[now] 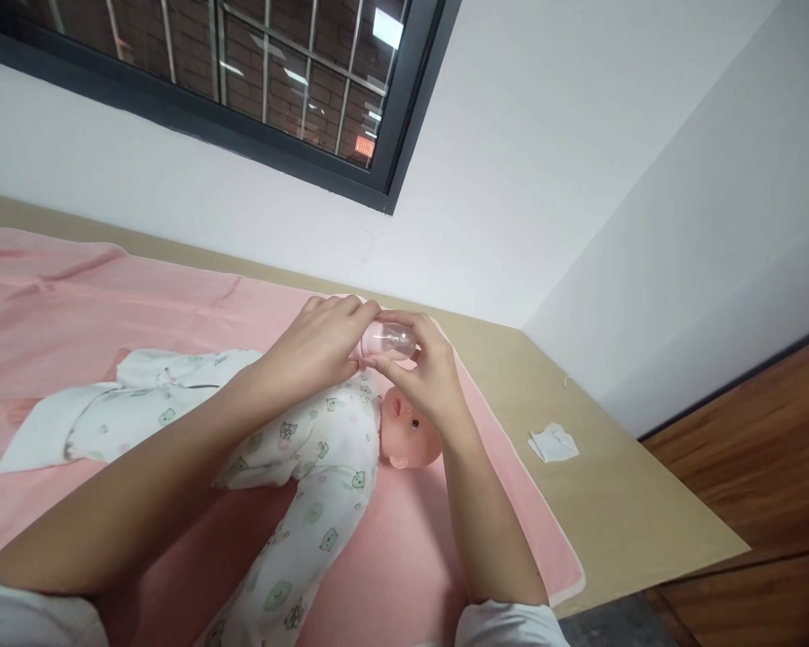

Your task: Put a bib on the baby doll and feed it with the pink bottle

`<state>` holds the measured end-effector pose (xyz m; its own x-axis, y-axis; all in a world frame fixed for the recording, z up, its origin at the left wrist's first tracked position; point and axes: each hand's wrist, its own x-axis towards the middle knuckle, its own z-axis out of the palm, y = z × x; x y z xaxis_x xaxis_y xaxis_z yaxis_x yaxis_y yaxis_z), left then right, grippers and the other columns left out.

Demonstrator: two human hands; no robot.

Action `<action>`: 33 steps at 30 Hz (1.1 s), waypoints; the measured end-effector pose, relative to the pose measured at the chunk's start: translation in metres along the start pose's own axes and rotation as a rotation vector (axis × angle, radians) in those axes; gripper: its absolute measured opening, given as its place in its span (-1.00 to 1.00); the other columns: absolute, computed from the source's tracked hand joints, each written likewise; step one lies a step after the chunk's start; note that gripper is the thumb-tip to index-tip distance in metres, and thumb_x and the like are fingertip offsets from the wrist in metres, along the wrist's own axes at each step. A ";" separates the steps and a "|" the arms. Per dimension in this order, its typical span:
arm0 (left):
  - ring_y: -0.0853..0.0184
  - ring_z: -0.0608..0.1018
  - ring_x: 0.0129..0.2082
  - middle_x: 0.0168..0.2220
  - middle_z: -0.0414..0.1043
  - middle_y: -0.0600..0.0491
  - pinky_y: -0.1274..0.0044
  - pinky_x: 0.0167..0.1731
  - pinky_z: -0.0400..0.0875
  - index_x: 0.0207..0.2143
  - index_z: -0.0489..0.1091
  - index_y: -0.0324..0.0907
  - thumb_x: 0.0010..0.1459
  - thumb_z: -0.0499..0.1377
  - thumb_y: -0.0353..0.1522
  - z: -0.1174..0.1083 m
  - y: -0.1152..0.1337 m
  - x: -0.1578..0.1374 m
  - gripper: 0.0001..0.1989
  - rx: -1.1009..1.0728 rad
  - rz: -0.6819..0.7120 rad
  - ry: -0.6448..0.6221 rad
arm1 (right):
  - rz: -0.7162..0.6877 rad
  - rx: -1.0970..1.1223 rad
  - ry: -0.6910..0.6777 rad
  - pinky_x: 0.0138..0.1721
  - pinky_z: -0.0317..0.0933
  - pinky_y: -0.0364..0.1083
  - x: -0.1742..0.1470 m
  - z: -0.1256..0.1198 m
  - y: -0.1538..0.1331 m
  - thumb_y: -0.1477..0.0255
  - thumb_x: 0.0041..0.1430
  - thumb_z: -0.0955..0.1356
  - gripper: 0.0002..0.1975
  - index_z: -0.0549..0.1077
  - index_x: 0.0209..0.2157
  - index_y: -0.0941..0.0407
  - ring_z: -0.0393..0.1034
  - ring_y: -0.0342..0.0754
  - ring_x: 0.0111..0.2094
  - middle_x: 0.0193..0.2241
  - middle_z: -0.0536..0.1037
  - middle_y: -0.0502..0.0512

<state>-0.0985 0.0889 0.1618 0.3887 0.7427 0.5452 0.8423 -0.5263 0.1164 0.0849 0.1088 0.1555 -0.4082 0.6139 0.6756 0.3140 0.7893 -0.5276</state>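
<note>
Both hands hold a small baby bottle [373,340] with a pink collar and a clear dome cap, lying sideways above the doll's chest. My left hand [330,332] is wrapped round the body end, hiding most of it. The fingers and thumb of my right hand [428,355] close around the collar and clear cap. Below them a baby doll [414,436] lies on its back, its head to the right under my right wrist. It wears a white suit [330,458] with green animal prints, arms spread.
A pink blanket [404,548] lies under the doll on a pale wooden table [499,359]. Right of the blanket is a folded white cloth [554,443]. Behind stand a white wall [485,180] and a dark-framed barred window [384,180]; brown wood panelling [748,449] is at the right.
</note>
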 end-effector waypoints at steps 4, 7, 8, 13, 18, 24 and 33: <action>0.08 0.46 -0.04 -0.12 0.43 -0.05 0.32 -0.10 0.27 -0.07 0.29 -0.15 0.08 0.13 -0.44 0.001 -0.002 0.000 -0.68 -0.021 0.019 -0.004 | 0.010 -0.002 0.004 0.02 0.39 0.06 -0.001 -0.002 -0.001 0.17 0.04 0.52 -0.56 0.48 -0.06 -0.04 0.42 0.04 0.01 -0.06 0.53 0.07; 0.10 0.46 -0.05 -0.12 0.44 -0.02 0.33 -0.09 0.27 -0.08 0.30 -0.14 0.06 0.15 -0.45 0.000 -0.001 0.001 -0.67 -0.028 0.023 0.012 | 0.018 -0.009 -0.005 0.00 0.40 0.07 -0.002 -0.004 -0.001 0.16 0.04 0.51 -0.57 0.47 -0.06 -0.04 0.43 0.03 -0.01 -0.07 0.53 0.07; 0.11 0.47 -0.06 -0.13 0.44 -0.01 0.34 -0.09 0.27 -0.08 0.30 -0.13 0.05 0.16 -0.46 0.000 -0.001 0.001 -0.66 -0.031 0.024 0.011 | 0.018 -0.009 -0.010 -0.02 0.40 0.06 -0.002 -0.005 -0.001 0.16 0.04 0.51 -0.57 0.47 -0.06 -0.04 0.43 0.03 -0.02 -0.07 0.53 0.07; 0.12 0.48 -0.10 -0.18 0.44 0.01 0.37 -0.11 0.27 -0.10 0.34 -0.13 -0.04 0.15 -0.51 -0.002 -0.001 0.001 -0.62 -0.059 0.022 -0.016 | 0.012 -0.012 -0.038 -0.03 0.41 0.04 -0.002 -0.008 -0.001 0.18 0.02 0.53 -0.56 0.48 -0.07 -0.03 0.42 0.03 0.00 -0.08 0.53 0.08; 0.12 0.48 -0.09 -0.15 0.47 0.02 0.37 -0.08 0.27 -0.04 0.35 -0.12 -0.05 0.14 -0.50 -0.003 -0.001 0.001 -0.55 -0.083 0.015 -0.052 | 0.028 -0.016 -0.072 -0.03 0.41 0.05 -0.003 -0.010 -0.002 0.16 0.00 0.53 -0.54 0.49 -0.06 -0.04 0.40 0.05 0.04 -0.04 0.51 0.09; 0.12 0.49 -0.02 -0.09 0.49 0.02 0.36 -0.02 0.27 0.10 0.30 -0.09 -0.03 0.13 -0.49 -0.002 -0.003 0.000 -0.42 -0.094 0.030 -0.087 | 0.001 -0.011 -0.134 0.03 0.40 0.07 -0.003 -0.015 -0.003 0.17 0.02 0.53 -0.57 0.50 -0.07 -0.06 0.38 0.05 0.09 0.03 0.49 0.09; 0.09 0.54 -0.13 -0.15 0.51 -0.01 0.35 -0.18 0.33 -0.06 0.37 -0.13 -0.01 0.13 -0.43 0.000 -0.007 0.004 -0.60 -0.078 0.028 -0.135 | -0.015 -0.060 -0.128 0.05 0.40 0.09 -0.002 -0.014 -0.003 0.18 0.03 0.52 -0.56 0.50 -0.03 -0.08 0.32 0.08 0.17 0.09 0.44 0.10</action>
<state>-0.1027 0.0954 0.1637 0.4626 0.7735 0.4333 0.8010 -0.5741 0.1697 0.0970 0.1054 0.1631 -0.5186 0.5993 0.6099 0.3557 0.7998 -0.4835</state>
